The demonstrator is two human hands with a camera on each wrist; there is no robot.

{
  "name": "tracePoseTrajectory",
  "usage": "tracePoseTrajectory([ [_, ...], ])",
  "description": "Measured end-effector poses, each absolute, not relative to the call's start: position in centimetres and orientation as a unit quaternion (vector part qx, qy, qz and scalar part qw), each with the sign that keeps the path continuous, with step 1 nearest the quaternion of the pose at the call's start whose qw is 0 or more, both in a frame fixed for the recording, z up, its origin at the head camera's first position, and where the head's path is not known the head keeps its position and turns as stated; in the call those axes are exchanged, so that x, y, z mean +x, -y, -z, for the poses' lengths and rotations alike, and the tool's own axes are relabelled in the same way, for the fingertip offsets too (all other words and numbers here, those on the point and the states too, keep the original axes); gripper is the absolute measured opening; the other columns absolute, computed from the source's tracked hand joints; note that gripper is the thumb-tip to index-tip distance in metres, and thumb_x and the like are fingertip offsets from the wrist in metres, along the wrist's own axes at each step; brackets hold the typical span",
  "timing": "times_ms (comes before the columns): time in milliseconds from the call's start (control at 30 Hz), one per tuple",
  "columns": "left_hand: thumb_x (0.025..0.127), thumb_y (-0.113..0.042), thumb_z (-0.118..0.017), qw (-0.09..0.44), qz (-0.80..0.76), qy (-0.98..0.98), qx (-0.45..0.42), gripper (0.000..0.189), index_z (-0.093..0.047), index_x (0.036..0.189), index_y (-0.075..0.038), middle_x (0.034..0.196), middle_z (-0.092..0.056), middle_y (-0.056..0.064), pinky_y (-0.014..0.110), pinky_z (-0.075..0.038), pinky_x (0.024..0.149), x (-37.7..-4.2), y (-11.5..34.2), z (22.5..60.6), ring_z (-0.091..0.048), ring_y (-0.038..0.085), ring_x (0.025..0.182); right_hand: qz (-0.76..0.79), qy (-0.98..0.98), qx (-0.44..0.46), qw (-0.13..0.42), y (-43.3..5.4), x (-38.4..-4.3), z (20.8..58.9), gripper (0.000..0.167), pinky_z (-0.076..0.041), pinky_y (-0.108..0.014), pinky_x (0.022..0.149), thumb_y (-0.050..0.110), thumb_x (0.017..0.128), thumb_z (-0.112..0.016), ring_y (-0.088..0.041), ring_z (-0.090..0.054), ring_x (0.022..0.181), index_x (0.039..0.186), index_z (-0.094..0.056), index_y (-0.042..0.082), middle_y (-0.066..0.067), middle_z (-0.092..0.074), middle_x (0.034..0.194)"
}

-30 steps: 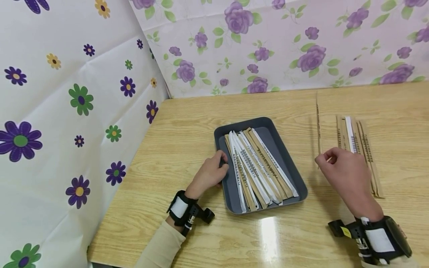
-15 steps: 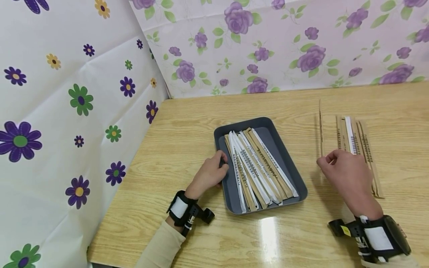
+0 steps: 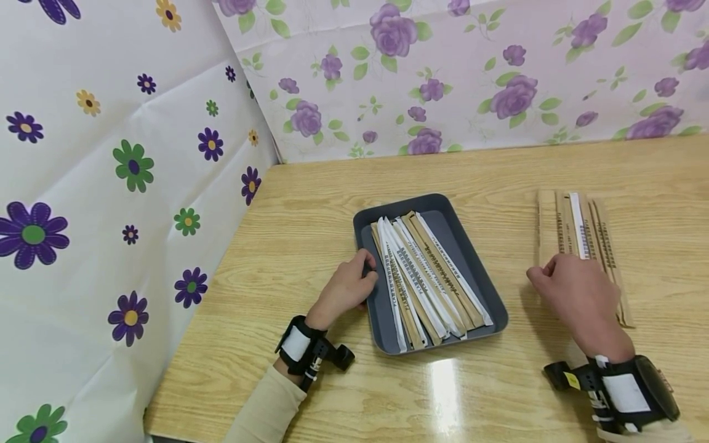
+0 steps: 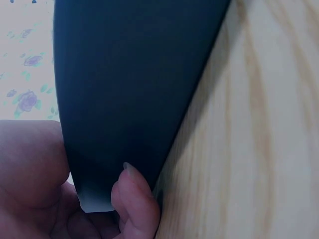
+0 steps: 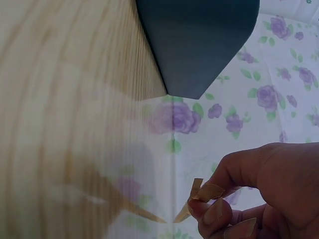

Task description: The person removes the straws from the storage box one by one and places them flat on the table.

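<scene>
My left hand (image 3: pixel 346 283) grips the left side of a dark grey tray (image 3: pixel 475 264), thumb at the rim and fingers against the outer wall in the left wrist view. Inside the tray lies a loose pile of paper-wrapped straws (image 3: pixel 412 277), some white, some brown, with printed lettering. My right hand (image 3: pixel 578 292) pinches the near end of a brown paper-wrapped straw (image 3: pixel 547 221). In the right wrist view that straw's folded end (image 5: pixel 197 189) shows between thumb and fingers. Its far part lies along the left side of a row of wrapped straws (image 3: pixel 606 240), partly hidden by the hand.
The wood-grain table (image 3: pixel 299 215) carries both the tray and the row, with a gap of table between them. A flowered sheet (image 3: pixel 343 80) hangs behind, and another (image 3: pixel 160 184) stands along the left edge. Each wrist wears a strapped camera.
The right hand has moved slightly to the right. The straw it pinches has gone from raised on edge to lying flat beside the row. Left hand and tray stay put.
</scene>
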State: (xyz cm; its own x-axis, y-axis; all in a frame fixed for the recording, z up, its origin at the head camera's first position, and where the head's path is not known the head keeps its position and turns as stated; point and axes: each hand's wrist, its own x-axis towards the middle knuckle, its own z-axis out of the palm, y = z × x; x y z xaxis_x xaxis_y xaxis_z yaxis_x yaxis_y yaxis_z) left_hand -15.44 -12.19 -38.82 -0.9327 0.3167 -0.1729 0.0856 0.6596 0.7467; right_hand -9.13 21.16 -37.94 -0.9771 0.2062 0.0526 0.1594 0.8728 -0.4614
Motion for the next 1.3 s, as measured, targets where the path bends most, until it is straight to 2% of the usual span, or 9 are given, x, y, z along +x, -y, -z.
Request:
tracePoseTrajectory([
  [433,0.099,-0.012,-0.044,0.144,-0.396,-0.900,0.110,0.017,-0.049,0.114,-0.006,0.062,-0.044,0.007,0.031,-0.054,0.046,-15.4,12.2,38.9,-0.054,0.020,0.050,-0.221,0.970,-0.101,0.017,-21.7,-9.1,37.9,0.038,-0.030,-0.030,0.038,0.027,0.091,-0.054,-0.019,-0.042,0.046,0.058,-0.053,0.008,-0.002,-0.042,0.050],
  [733,0.098,-0.012,-0.044,0.143,-0.397,-0.900,0.110,0.018,-0.049,0.114,-0.005,0.060,-0.043,0.006,0.032,-0.054,0.046,-15.3,12.3,38.8,-0.051,0.019,0.048,-0.192,0.977,-0.095,0.008,-22.1,-8.9,38.0,0.045,-0.033,-0.034,0.038,0.027,0.092,-0.052,-0.020,-0.041,0.044,0.052,-0.042,0.009,-0.003,-0.040,0.048],
  [1033,0.098,-0.012,-0.044,0.143,-0.401,-0.898,0.108,0.018,-0.049,0.114,-0.006,0.062,-0.043,0.006,0.032,-0.054,0.046,-15.3,12.3,38.8,-0.052,0.020,0.049,-0.171,0.979,-0.104,-0.035,-22.3,-8.9,37.8,0.047,-0.037,-0.040,0.044,0.030,0.093,-0.049,-0.025,-0.044,0.049,0.053,-0.045,0.008,-0.009,-0.044,0.052],
  [1300,0.098,-0.012,-0.044,0.145,-0.397,-0.899,0.112,0.019,-0.049,0.115,-0.006,0.062,-0.043,0.006,0.031,-0.054,0.046,-15.3,12.3,38.7,-0.054,0.020,0.051,-0.177,0.977,-0.113,-0.027,-22.5,-8.9,37.9,0.040,-0.036,-0.040,0.042,0.025,0.090,-0.051,-0.025,-0.045,0.047,0.054,-0.045,0.007,-0.010,-0.045,0.052],
])
